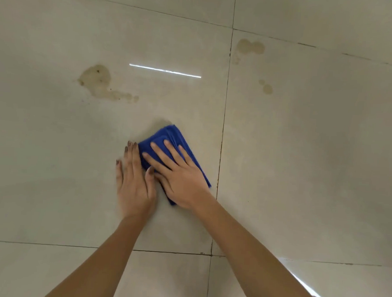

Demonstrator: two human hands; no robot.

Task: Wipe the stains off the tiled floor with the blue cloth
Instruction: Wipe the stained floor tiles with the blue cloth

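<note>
A folded blue cloth lies flat on the beige tiled floor, near the middle. My right hand rests palm down on the cloth with fingers spread, pressing it to the tile. My left hand lies flat on the floor just left of the cloth, its thumb touching the cloth's edge. A large brownish stain spreads on the same tile, up and to the left of the cloth. On the tile to the right are a second stain and two small spots.
Dark grout lines run between the large tiles, one just right of the cloth and one below my forearms. A bright strip of reflected light shows above the cloth, another at the bottom right corner.
</note>
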